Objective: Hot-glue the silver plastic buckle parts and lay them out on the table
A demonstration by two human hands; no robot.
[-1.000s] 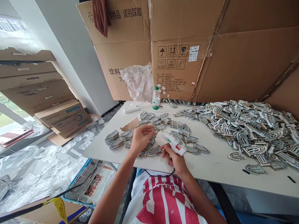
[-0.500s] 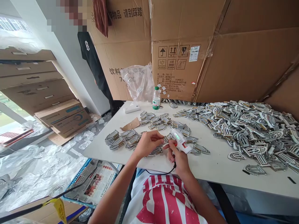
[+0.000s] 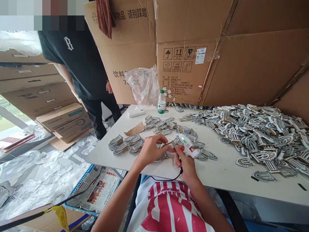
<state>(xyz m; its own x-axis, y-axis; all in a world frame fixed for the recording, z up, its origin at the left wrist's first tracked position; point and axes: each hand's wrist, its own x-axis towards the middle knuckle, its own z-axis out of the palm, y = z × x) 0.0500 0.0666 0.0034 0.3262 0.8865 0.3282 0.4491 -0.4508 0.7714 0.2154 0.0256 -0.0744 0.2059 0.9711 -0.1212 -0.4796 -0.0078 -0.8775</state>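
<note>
My left hand is closed, thumb and fingers pinching a small grey metal piece in front of me. My right hand is wrapped round a white and red corded tool with a small green display. The tool's body lies right beside the piece, and its tip is hidden near my fingers. Grey arch-shaped pieces lie in small overlapping groups left of my hands and behind them. A big heap of similar pieces covers the table's right side.
A bottle with a green cap, a clear plastic bag, a white box and a brown scrap are on the white table. Large cardboard stands behind. A person in black stands at the left.
The person in black has come further into view, towards the left. My right hand and the tool have shifted slightly, and the tool's display shows more plainly.
</note>
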